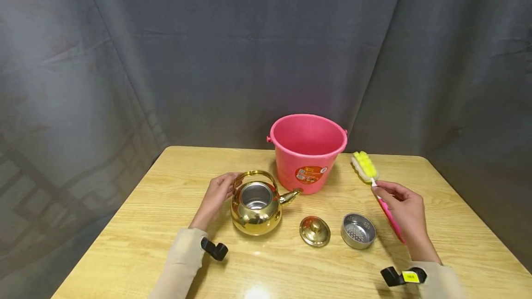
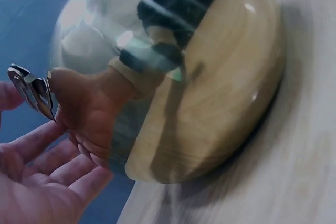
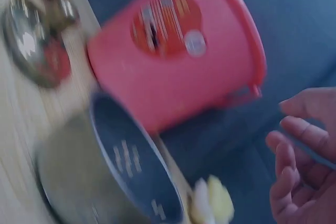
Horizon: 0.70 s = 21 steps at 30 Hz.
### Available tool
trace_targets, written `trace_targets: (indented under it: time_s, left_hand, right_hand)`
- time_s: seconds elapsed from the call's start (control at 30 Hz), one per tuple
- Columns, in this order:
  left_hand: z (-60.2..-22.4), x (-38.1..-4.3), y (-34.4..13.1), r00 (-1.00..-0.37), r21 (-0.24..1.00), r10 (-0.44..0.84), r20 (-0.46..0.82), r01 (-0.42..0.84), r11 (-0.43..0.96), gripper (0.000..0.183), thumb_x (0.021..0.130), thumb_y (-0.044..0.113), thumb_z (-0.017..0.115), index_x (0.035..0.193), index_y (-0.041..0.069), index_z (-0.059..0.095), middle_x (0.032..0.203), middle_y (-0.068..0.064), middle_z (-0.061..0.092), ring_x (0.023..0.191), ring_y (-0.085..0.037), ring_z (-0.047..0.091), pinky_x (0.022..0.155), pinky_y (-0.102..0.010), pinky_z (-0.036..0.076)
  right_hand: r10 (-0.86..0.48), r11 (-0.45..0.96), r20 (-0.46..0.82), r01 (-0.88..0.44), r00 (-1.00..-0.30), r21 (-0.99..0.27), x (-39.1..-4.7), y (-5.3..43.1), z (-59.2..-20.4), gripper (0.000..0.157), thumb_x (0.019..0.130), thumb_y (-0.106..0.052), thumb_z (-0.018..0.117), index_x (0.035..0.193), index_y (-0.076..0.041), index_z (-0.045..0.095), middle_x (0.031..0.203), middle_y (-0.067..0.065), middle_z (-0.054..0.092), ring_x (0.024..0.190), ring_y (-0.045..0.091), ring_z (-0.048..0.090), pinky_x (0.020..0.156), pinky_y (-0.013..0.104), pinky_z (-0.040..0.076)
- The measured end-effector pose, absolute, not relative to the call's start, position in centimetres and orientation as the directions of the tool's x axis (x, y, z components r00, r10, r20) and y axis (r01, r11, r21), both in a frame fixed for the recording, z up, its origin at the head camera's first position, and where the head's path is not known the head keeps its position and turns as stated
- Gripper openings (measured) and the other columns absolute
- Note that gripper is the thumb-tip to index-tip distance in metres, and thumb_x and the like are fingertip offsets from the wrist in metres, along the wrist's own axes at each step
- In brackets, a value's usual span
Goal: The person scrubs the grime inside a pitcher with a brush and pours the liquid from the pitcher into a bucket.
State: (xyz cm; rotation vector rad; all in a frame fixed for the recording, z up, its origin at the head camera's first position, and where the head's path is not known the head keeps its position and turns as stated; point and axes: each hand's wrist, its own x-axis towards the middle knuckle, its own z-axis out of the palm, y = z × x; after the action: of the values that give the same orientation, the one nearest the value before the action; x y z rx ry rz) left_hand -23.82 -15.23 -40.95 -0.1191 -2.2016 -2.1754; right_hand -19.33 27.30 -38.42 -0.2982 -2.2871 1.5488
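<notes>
A gold kettle [image 1: 255, 213] stands lidless on the table, its handle upright and its spout toward the right. My left hand [image 1: 219, 193] is at the kettle's left side; in the left wrist view its fingers [image 2: 63, 169] are extended near the shiny wall, by the handle's bracket [image 2: 32, 90]. Whether they touch the metal I cannot tell. A brush with a yellow and white sponge head [image 1: 365, 166] and pink handle [image 1: 390, 220] lies at the right. Over that handle hovers my right hand [image 1: 403, 206], its loosely bent fingers [image 3: 286, 171] holding nothing in the right wrist view.
A pink bucket [image 1: 287, 165] stands behind the kettle, near the spout tip. Between kettle and brush lie a gold lid [image 1: 314, 231] and a round metal strainer [image 1: 358, 231] with a perforated bottom. Grey curtains [image 1: 257, 59] hang behind the wooden table [image 1: 137, 230].
</notes>
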Motion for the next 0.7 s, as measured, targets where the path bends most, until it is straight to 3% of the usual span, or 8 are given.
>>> trace_targets:
  time_s: [0.13,0.23,0.4,0.53,0.7]
  left_hand:
    - [-40.9,-23.5,-15.3,-0.987,0.989,-0.060,0.147,0.148,-0.004,0.040,0.102,0.021,0.048,0.128,-0.007,0.056,0.135,-0.021,0.053,0.121,-0.036,0.052,0.097,-0.039,0.045]
    - [-41.0,-23.0,-15.3,-0.985,0.989,-0.087,0.150,0.151,0.000,0.041,0.102,0.022,0.049,0.134,-0.003,0.053,0.143,-0.018,0.046,0.127,-0.036,0.047,0.099,-0.043,0.044]
    - [-41.1,-22.0,-15.4,-0.994,0.994,-0.029,0.106,0.107,-0.020,0.049,0.103,0.029,0.045,0.146,0.006,0.041,0.151,-0.020,0.033,0.134,-0.042,0.034,0.102,-0.057,0.036]
    - [-41.2,-21.8,-15.3,-0.998,0.996,0.049,0.028,0.023,-0.088,0.055,0.101,0.037,0.046,0.148,0.008,0.038,0.153,-0.019,0.028,0.135,-0.049,0.026,0.100,-0.065,0.032]
    - [-41.5,-21.5,-15.2,-0.993,0.988,0.114,-0.039,-0.056,-0.143,0.062,0.100,0.040,0.045,0.147,0.002,0.034,0.149,-0.024,0.029,0.134,-0.051,0.025,0.101,-0.063,0.033]
  right_hand:
    - [0.219,0.329,0.267,-0.186,-0.938,-0.926,-19.8,24.4,-38.0,0.031,0.092,-0.024,0.068,0.114,-0.001,0.069,0.089,-0.007,0.070,0.074,0.009,0.059,0.059,0.021,0.048]
    - [0.082,0.311,0.258,-0.222,-0.963,-0.924,-19.9,22.0,-37.8,0.034,0.096,-0.024,0.062,0.120,0.001,0.065,0.094,-0.002,0.070,0.075,0.013,0.062,0.060,0.027,0.050]
    - [-0.052,0.270,0.143,-0.152,-0.988,-0.951,-20.2,18.5,-38.2,0.041,0.097,-0.028,0.060,0.130,-0.004,0.058,0.110,0.013,0.064,0.084,0.027,0.067,0.061,0.032,0.053]
    - [-0.098,0.194,0.075,-0.093,-0.992,-0.977,-20.9,16.4,-38.9,0.043,0.097,-0.026,0.060,0.134,-0.006,0.054,0.116,0.018,0.058,0.086,0.035,0.068,0.057,0.029,0.051]
    - [-0.143,0.079,0.007,-0.019,-0.990,-0.997,-21.8,14.8,-40.0,0.041,0.098,-0.024,0.058,0.135,-0.007,0.053,0.119,0.019,0.058,0.085,0.037,0.067,0.057,0.026,0.050]
